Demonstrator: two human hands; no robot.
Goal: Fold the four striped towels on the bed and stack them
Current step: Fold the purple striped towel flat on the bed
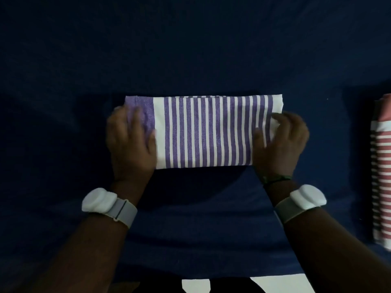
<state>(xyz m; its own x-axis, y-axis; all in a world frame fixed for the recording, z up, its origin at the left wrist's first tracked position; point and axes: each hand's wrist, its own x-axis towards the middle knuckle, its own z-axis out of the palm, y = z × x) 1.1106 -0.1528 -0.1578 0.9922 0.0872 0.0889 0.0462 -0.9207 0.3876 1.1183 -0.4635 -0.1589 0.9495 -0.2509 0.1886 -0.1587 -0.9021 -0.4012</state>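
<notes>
Both hands [131, 138] [281, 140] gripping purple towel [203, 132] ends

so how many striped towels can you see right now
2. A purple striped towel lies folded mid-bed, gripped at its ends by the left hand and right hand. A red striped towel sits at the right edge, cut off. Others may be out of frame.

Single head-worn wide-angle view: looks steeply down, close over the dark navy fabric bed [190, 49], facing its far side.

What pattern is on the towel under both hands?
Purple and white stripes on the towel, with a solid purple band at its left end; head view.
</notes>
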